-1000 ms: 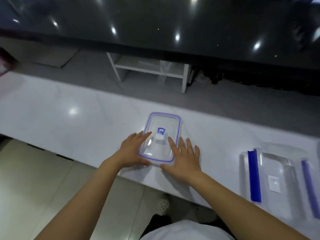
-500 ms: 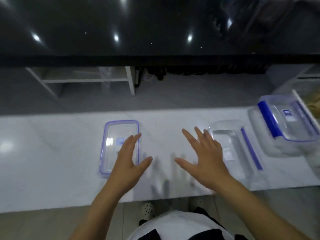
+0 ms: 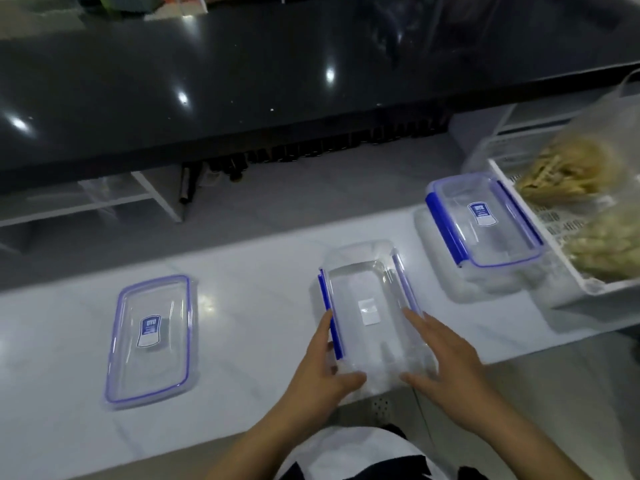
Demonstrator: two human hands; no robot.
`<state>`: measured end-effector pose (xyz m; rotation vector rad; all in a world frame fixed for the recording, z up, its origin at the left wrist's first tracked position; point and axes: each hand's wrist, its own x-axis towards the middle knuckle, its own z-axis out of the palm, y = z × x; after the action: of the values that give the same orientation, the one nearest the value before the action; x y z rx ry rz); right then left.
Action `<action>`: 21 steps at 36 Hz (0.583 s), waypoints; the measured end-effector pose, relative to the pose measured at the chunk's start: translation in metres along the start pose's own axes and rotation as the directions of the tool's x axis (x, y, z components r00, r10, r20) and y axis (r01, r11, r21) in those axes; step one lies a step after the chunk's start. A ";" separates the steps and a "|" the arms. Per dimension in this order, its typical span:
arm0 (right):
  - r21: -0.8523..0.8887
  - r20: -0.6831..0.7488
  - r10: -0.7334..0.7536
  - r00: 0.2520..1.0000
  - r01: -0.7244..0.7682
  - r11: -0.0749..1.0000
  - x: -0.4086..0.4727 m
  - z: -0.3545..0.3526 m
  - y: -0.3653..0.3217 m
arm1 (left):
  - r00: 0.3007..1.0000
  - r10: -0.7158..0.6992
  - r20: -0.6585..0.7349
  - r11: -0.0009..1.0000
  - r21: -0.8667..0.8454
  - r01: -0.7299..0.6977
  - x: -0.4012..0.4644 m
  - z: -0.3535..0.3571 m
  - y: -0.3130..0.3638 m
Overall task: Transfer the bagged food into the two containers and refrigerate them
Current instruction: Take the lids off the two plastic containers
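A: Item one?
B: Open clear container [image 3: 372,306], blue latches along both long sides, white label on its floor. Sits on the white surface [image 3: 259,306], at the near edge, centre of view.

A: Hands on it?
B: Left hand [image 3: 320,372] at its left side: fingers [image 3: 323,327] straight along the blue latch, thumb at the near corner. Right hand [image 3: 446,368] at its right side: fingers straight along the wall, thumb toward the near end. Both spread wide, neither curled round the container; whether they press or only touch, cannot tell.

A: Item two?
B: Loose lid [image 3: 150,341], clear with blue rim and blue label, flat on the surface, well to the left of the open container.

A: Item three?
B: Second container [image 3: 485,223], lid on, blue latches, to the right and farther back.

A: The food?
B: Clear bag of pale tan food [image 3: 571,174], in a white tray [image 3: 588,289] at the right edge, just beside the lidded container. A second pale mass [image 3: 609,244] lies nearer in the same tray.
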<state>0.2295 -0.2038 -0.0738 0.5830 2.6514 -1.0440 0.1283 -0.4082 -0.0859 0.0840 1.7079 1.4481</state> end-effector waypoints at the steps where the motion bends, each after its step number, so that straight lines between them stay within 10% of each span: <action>1: -0.043 0.000 -0.017 1.000 0.017 0.999 0.004 0.003 0.000 | 1.000 -0.009 -0.029 1.000 0.006 0.009 0.001 -0.001 0.003; 21: -0.114 0.162 -0.281 0.946 0.301 0.947 0.089 0.032 -0.048 | 0.886 0.021 -0.463 0.999 -0.016 -0.032 0.010 -0.065 0.020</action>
<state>0.1306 -0.2335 -0.0998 0.0819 2.7046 -0.9251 0.0715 -0.4465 -0.0783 -0.2765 2.0751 1.5966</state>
